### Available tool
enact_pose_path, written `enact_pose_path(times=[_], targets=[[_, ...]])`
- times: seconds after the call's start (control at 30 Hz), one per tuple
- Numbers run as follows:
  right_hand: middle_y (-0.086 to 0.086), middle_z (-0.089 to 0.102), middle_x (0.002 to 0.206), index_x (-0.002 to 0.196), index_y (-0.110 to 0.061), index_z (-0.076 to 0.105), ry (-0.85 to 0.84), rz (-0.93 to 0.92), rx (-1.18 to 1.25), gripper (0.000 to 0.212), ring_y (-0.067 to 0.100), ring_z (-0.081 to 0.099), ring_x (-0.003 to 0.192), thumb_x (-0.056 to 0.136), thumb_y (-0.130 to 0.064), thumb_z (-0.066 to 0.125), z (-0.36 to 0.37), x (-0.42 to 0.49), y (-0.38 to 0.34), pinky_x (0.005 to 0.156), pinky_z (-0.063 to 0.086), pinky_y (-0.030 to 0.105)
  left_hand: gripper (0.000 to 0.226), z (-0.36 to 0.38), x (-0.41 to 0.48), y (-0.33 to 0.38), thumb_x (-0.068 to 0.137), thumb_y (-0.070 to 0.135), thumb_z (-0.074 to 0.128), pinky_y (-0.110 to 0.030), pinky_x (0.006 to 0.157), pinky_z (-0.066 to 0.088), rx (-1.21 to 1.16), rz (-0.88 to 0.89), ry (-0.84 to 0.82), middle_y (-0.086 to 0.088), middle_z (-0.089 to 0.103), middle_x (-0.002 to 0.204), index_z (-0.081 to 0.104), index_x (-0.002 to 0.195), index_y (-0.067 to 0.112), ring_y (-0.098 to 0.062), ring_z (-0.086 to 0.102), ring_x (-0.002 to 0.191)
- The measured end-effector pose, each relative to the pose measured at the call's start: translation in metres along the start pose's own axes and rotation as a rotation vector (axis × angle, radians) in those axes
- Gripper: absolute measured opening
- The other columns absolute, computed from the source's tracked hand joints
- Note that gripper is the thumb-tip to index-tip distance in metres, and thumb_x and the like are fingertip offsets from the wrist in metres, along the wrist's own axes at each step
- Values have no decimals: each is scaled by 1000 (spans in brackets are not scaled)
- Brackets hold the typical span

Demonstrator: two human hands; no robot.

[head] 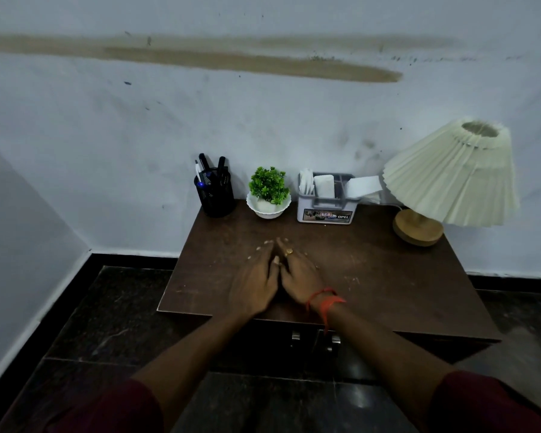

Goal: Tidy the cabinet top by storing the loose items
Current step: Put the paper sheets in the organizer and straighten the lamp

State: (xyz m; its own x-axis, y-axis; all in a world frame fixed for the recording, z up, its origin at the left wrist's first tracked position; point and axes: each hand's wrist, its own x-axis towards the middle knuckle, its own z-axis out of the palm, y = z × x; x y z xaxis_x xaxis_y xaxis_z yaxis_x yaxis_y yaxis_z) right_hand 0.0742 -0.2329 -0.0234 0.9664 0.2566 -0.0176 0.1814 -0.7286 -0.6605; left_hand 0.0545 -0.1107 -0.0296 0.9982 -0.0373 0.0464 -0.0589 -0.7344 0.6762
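Both your hands lie flat on the brown surface (388, 276), about mid-width, toward the front edge. Left hand (255, 278) and right hand (302, 276) sit side by side with inner edges touching, fingers straight and pointing at the wall (263, 120), released, gripping nothing. The right hand has a ring (289, 252) on one finger and a red thread (324, 296) round the wrist. Small pale specks dot the surface round your fingertips; can't tell what they are. The items stand in a row along the back edge against the wall. A black mesh pen holder (217, 198) is at the left corner with pens (204, 162) upright in it. Just beside it is a small green plant (269, 184) in a white bowl (267, 210). Next is a grey organizer box (325, 210), label on front, with white pieces standing in its compartments. A white paper roll (364, 185) shows at the box's right end; can't tell if it is in the box or behind it. The lamp is at the right, with its round wooden base (417, 228) on the surface and its pleated cream shade (450, 179) tilted. Two metal handles (295, 335) show on the cabinet front below your wrists. Dark red sleeves (113, 410) fill the bottom corners, over a dark tiled floor (107, 307).
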Motion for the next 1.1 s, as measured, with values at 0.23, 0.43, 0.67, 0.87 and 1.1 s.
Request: enact_pose_path(times=[0.23, 0.43, 0.67, 0.87, 1.1], targets=[[-1, 30, 156, 147, -22, 33, 1, -113, -396, 73, 14, 25, 145, 82, -46, 11, 8, -48, 8, 119, 14, 37, 61, 2, -46, -11, 97, 44, 16, -36, 121, 19, 400, 143, -52, -3, 32, 157, 34, 149, 16, -18, 24, 147], [-2, 56, 138, 130, -23, 58, 16, -47, -549, 50, 14, 52, 128, 87, -40, 39, 9, -79, 12, 109, 38, 37, 52, 1, -77, -15, 95, 38, 34, -36, 115, 28, 615, 171, -49, -6, 52, 144, 54, 136, 13, -24, 47, 135], [0, 38, 152, 143, -26, 41, -28, -15, -566, 55, 18, 37, 140, 91, -40, 29, 4, -88, 15, 113, 28, 41, 53, 2, -85, -4, 94, 42, 34, -41, 102, 45, 653, 100, -58, -5, 56, 139, 58, 133, 15, -24, 53, 129], [-2, 6, 162, 152, -29, 12, 5, 41, -546, 59, 18, 5, 149, 95, -45, 14, -21, -103, 34, 120, 7, 40, 66, -12, -88, -21, 94, 49, 11, -43, 114, 30, 610, 45, -1, -5, 37, 154, 40, 146, 20, -26, 32, 144], [-1, 6, 162, 153, -26, 10, 27, 252, -496, 58, 18, 4, 149, 99, -42, 23, -71, -133, 75, 121, 9, 41, 79, -50, -104, -56, 86, 53, -1, -43, 115, 28, 642, -69, 19, -4, 31, 157, 33, 150, 22, -26, 27, 146]])
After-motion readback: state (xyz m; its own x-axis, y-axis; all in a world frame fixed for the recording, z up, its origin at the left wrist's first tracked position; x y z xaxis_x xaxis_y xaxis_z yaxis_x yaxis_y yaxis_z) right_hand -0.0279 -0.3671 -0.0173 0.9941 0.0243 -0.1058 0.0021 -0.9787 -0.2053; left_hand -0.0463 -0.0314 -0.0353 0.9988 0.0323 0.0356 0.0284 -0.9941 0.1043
